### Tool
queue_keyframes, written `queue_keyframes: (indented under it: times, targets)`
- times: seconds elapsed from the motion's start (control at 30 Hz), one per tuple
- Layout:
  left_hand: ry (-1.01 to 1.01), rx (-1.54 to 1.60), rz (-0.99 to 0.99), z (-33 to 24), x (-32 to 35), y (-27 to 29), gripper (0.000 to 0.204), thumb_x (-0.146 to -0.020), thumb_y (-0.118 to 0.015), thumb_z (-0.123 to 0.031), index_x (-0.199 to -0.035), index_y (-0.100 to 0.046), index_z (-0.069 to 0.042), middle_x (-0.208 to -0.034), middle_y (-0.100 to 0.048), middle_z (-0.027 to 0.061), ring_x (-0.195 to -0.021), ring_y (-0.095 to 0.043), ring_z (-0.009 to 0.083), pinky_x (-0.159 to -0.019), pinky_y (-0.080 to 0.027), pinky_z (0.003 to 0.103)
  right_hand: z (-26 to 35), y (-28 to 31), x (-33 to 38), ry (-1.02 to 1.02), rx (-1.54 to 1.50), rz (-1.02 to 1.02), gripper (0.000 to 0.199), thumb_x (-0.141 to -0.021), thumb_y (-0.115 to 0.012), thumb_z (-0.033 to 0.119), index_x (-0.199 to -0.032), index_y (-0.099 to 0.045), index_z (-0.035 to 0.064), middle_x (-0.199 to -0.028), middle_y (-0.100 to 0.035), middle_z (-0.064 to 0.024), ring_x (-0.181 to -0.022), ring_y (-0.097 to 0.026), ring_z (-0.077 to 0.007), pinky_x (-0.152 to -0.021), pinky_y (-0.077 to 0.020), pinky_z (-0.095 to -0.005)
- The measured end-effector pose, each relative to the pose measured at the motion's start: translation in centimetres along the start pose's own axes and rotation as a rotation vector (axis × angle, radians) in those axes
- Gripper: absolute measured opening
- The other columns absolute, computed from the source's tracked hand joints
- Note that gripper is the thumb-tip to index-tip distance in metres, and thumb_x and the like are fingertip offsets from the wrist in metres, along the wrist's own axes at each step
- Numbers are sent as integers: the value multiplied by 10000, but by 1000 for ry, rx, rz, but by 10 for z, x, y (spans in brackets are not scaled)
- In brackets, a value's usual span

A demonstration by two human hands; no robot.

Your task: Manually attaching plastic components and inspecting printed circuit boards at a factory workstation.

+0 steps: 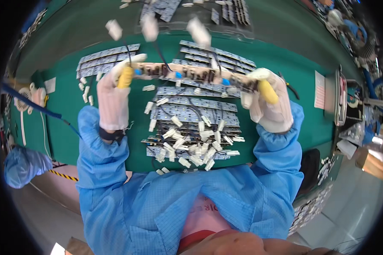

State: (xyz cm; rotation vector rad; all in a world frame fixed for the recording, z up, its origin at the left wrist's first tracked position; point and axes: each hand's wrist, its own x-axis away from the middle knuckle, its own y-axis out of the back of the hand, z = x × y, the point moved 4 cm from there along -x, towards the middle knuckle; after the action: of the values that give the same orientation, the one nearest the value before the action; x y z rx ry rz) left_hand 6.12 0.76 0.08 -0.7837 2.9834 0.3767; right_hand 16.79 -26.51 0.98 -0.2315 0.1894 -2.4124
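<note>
Both my hands wear pale gloves with yellow finger covers. My left hand [115,97] is closed on the left end of a long circuit board strip [200,73], and my right hand [273,106] grips its right end. The strip is held level above the bench, its side with dark and blue components showing. Three dark wires rise from it to white plug connectors [198,32], blurred by motion. Beneath it, LED board strips [195,104] lie in a stack. A heap of white connectors [195,148] on short wires covers their near end.
More LED strips [102,61] lie at the far left, others [217,55] at the far right, on the green mat [310,127]. Dark-handled pliers [290,87] lie beside my right hand. A small white fan [25,100] stands left. A blue cable [34,106] crosses the left side.
</note>
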Motion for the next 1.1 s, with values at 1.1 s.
queue_keyframes:
  times: [1.1]
  targets:
    - [-209, -1404, -305, 33, -91, 87, 184, -752, -696, -291, -925, -680, -230, -1003, -589, 15, -917, -586, 244, -764, -475, 384, 9, 12, -15, 187, 294, -247, 475, -815, -574, 355, -1138, -550, 8, -685, -554, -7, -554, -446, -45, -577, -342, -187]
